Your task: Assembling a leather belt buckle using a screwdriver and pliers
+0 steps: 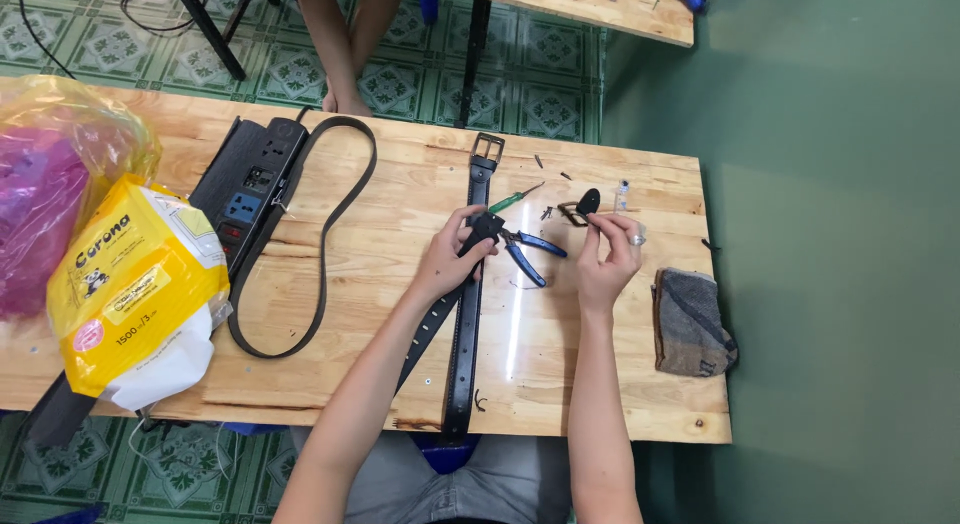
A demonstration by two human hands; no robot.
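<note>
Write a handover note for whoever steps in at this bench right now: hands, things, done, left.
Left hand: pinching the end of a black belt strap that lies toward the table's near edge.
Right hand: holding a small dark buckle piece raised above the wooden table.
Blue-handled pliers and green screwdriver lie between the hands; a second buckled belt lies beyond.
Done: buckle piece is off the strap.
Left: it is not yet joined to the strap end.
</note>
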